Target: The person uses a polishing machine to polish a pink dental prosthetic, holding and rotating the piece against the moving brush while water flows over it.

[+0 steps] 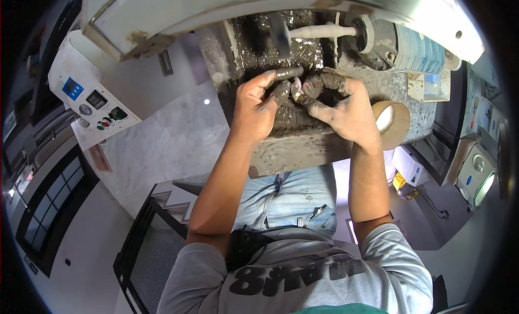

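Note:
Both my hands are caked in dark grey mud and meet over a wet, muddy basin [284,117]. A small pale pink piece [297,87] lies at the fingertips of my right hand [343,103], whose thumb and fingers close on it from the right. My left hand [259,100] is just left of the piece, its index finger stretched out above and its thumb lower, apart from each other. Whether the left thumb touches the piece is hard to see. Beyond my fingers, a dark wheel [279,35] sits on a pale shaft [323,32] running from a motor housing [377,41].
A white cover [216,8] arches over the basin's far side. Right of my right hand stands a tan bowl [390,125], with a small clear box [428,87] behind it. A white control unit [94,92] with buttons is at left. A black mesh-backed chair [154,260] is lower left.

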The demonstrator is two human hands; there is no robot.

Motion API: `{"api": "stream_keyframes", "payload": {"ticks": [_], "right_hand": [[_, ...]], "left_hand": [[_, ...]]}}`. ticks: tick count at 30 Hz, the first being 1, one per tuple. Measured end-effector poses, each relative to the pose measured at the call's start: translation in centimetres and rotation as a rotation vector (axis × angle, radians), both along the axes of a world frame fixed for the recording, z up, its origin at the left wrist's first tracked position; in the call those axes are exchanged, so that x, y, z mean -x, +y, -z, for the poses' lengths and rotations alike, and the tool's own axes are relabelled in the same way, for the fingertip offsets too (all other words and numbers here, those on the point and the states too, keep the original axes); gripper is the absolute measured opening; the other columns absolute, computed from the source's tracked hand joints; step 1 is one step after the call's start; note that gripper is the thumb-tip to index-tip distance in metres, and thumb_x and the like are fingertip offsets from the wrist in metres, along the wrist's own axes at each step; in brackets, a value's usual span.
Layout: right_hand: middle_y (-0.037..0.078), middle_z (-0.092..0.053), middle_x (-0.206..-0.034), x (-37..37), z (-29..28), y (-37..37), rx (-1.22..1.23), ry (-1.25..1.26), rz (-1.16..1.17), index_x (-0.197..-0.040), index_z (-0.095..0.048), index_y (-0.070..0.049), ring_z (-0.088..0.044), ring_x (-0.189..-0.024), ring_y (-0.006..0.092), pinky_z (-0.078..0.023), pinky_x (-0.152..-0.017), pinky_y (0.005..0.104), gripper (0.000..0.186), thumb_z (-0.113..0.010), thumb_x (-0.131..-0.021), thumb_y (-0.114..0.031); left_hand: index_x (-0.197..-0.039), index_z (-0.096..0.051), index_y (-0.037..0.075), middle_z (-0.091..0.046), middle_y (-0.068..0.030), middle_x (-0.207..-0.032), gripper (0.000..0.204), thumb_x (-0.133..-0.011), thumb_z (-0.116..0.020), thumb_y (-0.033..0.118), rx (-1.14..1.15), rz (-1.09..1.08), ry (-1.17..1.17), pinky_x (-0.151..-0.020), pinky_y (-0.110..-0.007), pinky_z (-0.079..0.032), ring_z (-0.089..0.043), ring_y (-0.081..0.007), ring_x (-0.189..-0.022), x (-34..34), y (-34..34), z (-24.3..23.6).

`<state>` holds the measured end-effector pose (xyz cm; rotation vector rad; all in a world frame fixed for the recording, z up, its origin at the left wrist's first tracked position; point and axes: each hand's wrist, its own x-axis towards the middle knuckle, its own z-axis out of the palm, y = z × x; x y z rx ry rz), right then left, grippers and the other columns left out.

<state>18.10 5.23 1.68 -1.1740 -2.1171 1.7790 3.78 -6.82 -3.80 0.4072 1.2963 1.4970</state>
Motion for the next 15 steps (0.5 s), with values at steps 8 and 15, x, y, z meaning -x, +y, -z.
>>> {"api": "stream_keyframes", "payload": {"ticks": [8,15], "right_hand": [[0.010,-0.072,-0.093,0.3,0.1,0.9,-0.170,0.098,0.001,-0.102,-0.072,0.001,-0.068,-0.084,0.0177,-0.054,-0.077,0.0296,0.033,-0.072,-0.069,0.003],[0.020,-0.069,-0.106,1.3,0.0,-0.6,-0.408,0.266,-0.133,-0.108,-0.069,0.000,-0.070,-0.091,0.0346,-0.055,-0.086,0.0376,0.035,-0.066,-0.074,-0.008]], "left_hand": [[-0.111,-0.062,-0.005,-0.069,-0.0086,-0.104,0.027,-0.088,-0.052,-0.015,-0.027,-0.032,-0.071,-0.089,-0.028,-0.052,-0.065,-0.0139,-0.095,0.6,-0.2,0.1],[-0.107,-0.063,-0.004,-0.070,-0.0090,-0.099,0.024,-0.087,-0.054,-0.016,0.014,-0.255,-0.067,-0.080,-0.028,-0.055,-0.067,-0.0144,-0.085,-0.9,0.6,0.9]]}}
